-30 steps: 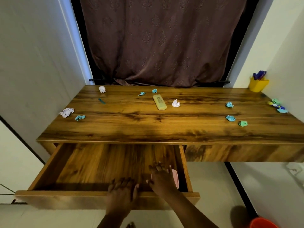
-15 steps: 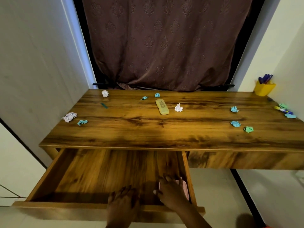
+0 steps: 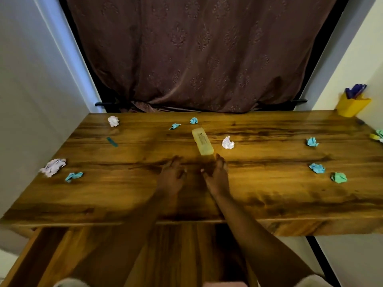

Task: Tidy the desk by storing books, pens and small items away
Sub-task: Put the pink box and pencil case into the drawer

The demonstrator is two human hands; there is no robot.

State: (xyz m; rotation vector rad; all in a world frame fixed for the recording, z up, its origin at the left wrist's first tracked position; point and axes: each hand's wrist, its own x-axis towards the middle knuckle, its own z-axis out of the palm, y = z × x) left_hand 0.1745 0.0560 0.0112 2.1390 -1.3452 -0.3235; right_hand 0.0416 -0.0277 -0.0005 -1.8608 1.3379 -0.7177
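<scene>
Head view, one entry per item.

- Desk point(image 3: 259, 195): wooden top, with a brown curtain point(image 3: 199, 54) hanging behind the far edge.
- Drawer point(image 3: 47, 257): pulled out below the front edge. Both forearms cross above it.
- Left hand point(image 3: 172, 175): over mid-desk, fingers loosely spread, holding nothing.
- Right hand point(image 3: 216, 176): just beside the left, fingers extended and empty. Its fingertips are at the near end of the yellow case point(image 3: 202, 143); blur hides whether they touch.
- Yellow case: lying flat at centre, long axis running away from the person.
- White paper ball point(image 3: 228, 142): just right of the case.
- Blue scraps point(image 3: 175, 126), point(image 3: 193, 120): beyond the case.
- White ball point(image 3: 113, 121): far left corner.
- Teal strip point(image 3: 112, 141): near that ball.
- Pale wad point(image 3: 53, 166) and blue scrap point(image 3: 73, 176): left edge.
- Blue balls point(image 3: 312, 141), point(image 3: 317, 168) and green ball point(image 3: 338, 177): right side, well apart from the hands.
- Yellow cup point(image 3: 352, 106): far right corner, holding upright pens point(image 3: 355, 91).
</scene>
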